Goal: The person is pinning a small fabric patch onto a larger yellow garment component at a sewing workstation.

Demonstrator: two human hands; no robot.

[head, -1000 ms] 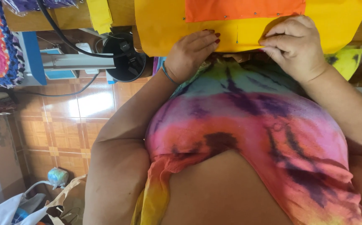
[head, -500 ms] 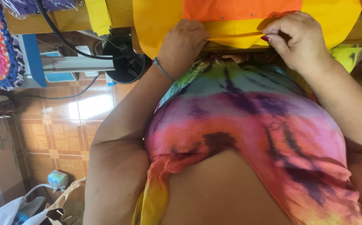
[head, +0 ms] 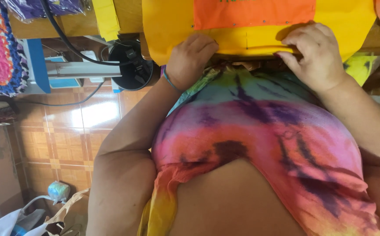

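Here, a sheet of yellow fabric (head: 260, 39) lies over the near edge of the wooden counter (head: 128, 15), with an orange cloth panel (head: 255, 13) pinned on it. The left hand (head: 190, 59) presses on the yellow fabric's lower left edge, its grip curled shut against it. The right hand (head: 312, 54) rests at the lower right, fingers (head: 286, 57) pinching the fabric's hem. Left of the yellow fabric, a black cable (head: 63, 37) hangs.
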